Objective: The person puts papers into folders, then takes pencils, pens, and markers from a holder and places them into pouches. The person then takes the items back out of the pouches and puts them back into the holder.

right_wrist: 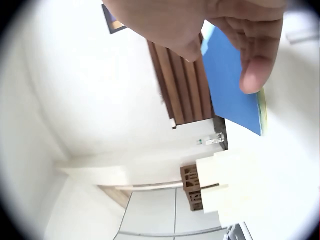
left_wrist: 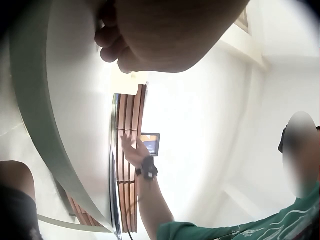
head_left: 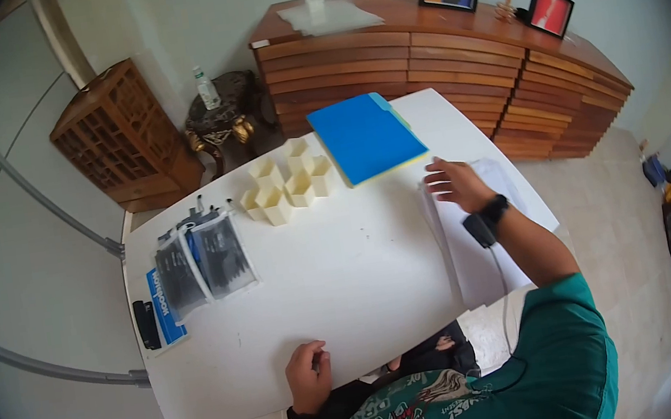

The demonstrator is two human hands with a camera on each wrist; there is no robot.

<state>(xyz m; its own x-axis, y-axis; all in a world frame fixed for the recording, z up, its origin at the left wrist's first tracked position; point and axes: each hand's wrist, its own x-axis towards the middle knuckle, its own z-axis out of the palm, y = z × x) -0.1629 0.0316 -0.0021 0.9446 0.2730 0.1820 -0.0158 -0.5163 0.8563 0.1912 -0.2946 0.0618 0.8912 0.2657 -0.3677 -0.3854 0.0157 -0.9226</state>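
Observation:
The right hand point(head_left: 458, 185) is held over the white papers point(head_left: 474, 233) at the table's right, near the lower right corner of the blue folder point(head_left: 368, 137). In the right wrist view the right hand point(right_wrist: 225, 35) has its fingers loosely bent with nothing between them, and the blue folder point(right_wrist: 230, 80) shows behind. By the table's front edge is the left hand point(head_left: 310, 376), loosely curled and holding nothing. The left wrist view shows the left hand point(left_wrist: 160, 35) from close by, its fingertips bent.
Cream hexagonal holders point(head_left: 274, 205) stand at the table's back middle. Mesh pouches point(head_left: 219, 254), a blue notebook point(head_left: 167, 312) and a black object point(head_left: 145, 324) lie at the left. Beyond the table point(head_left: 318, 271) are a wooden cabinet point(head_left: 333, 66) and a stool with a bottle point(head_left: 207, 88).

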